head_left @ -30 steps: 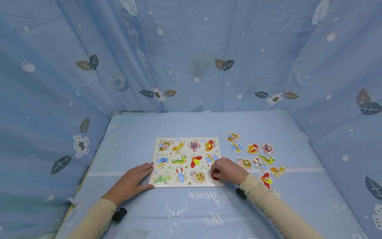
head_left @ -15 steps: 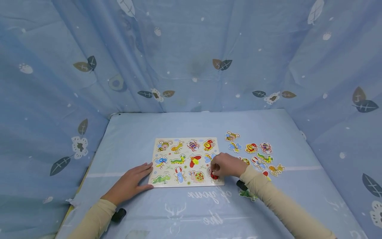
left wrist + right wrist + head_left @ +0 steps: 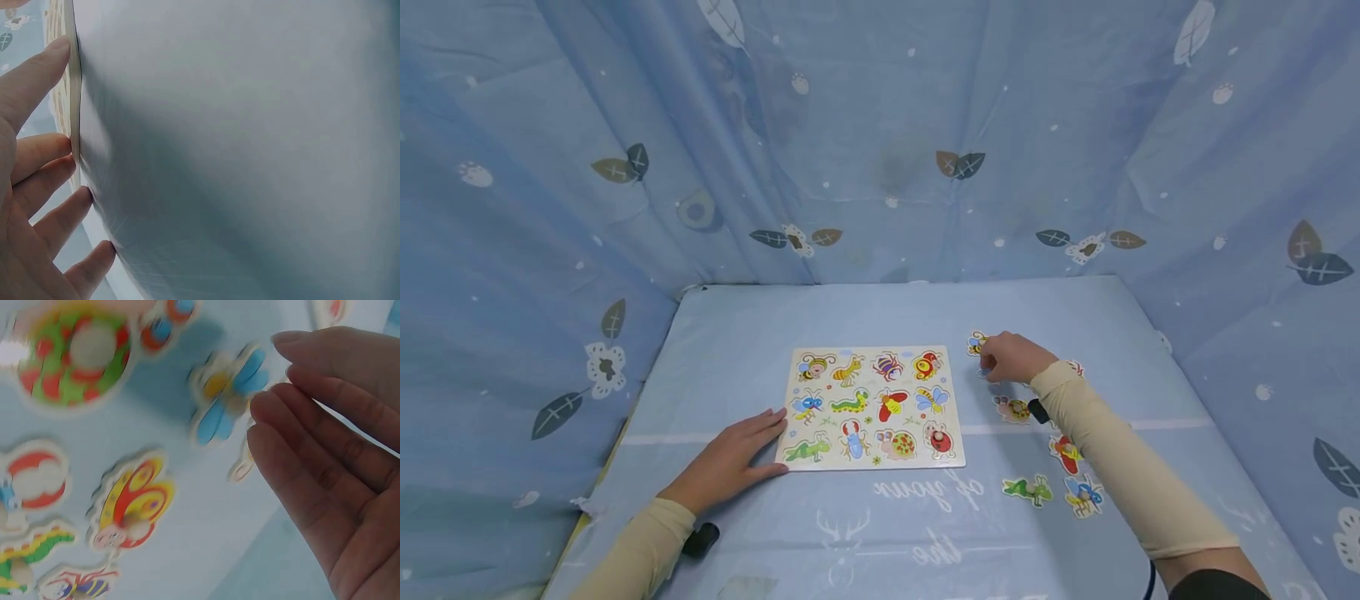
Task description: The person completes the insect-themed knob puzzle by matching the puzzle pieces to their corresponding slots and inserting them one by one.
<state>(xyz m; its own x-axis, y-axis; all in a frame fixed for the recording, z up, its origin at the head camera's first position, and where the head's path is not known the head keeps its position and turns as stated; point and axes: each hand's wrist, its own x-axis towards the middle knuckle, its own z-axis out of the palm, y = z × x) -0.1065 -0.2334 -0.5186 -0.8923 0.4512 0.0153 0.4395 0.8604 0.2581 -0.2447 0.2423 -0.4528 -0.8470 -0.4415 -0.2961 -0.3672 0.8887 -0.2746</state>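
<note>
A wooden peg puzzle board (image 3: 827,425) printed with insects lies on the table. My left hand (image 3: 733,454) rests at its left edge, fingers extended; the left wrist view shows the fingertips (image 3: 59,53) along the board's side. A ladybug piece (image 3: 938,439) with a round knob sits in the board's bottom right slot. My right hand (image 3: 1018,357) is over the loose pieces, holding nothing. In the right wrist view its loosely bent fingers are right beside a blue-winged dragonfly piece (image 3: 232,397). A bee piece (image 3: 977,343) shows partly behind this hand.
Right of the board lie a snail piece (image 3: 1012,409), a red-winged bug piece (image 3: 1066,454), a grasshopper piece (image 3: 1028,491) and a mosquito piece (image 3: 1084,497). The right wrist view shows a butterfly piece (image 3: 134,500), a caterpillar piece (image 3: 37,550) and a spider piece (image 3: 78,584). Patterned curtains (image 3: 880,125) surround the table.
My right hand has let go of the ladybug piece at the board's bottom right slot and moved right and farther back to the loose pieces. The left hand stays at the board's edge.
</note>
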